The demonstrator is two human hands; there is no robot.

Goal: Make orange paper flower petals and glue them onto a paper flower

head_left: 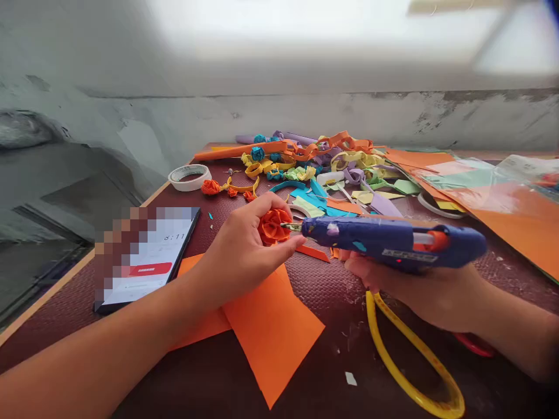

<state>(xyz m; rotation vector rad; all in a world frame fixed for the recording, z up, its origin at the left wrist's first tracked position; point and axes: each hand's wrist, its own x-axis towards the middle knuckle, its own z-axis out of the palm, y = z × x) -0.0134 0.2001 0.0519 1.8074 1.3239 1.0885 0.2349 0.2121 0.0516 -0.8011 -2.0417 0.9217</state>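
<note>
Between the thumb and fingers of my left hand (pixel 244 253) is an orange paper flower (pixel 273 226), its folded petals turned to the right. My right hand (pixel 419 291) is wrapped round the handle of a blue glue gun (pixel 371 238). The gun's metal nozzle points left and meets the flower's middle; whether glue is coming out I cannot tell. A small red light shows on the gun's side. Under my left hand lie orange paper sheets (pixel 275 343) on the dark red tabletop (pixel 314 372). A yellow loop (pixel 414 355) hangs or lies below my right hand.
Left of my forearm lies a phone (pixel 148 262). Behind it is a white tape roll (pixel 189 176). Paper chains (pixel 340 148), small flowers and coloured scraps (pixel 310 198) crowd the back. Orange sheets and clear plastic (pixel 484 180) cover the right. Something red (pixel 476 344) shows beneath my right wrist.
</note>
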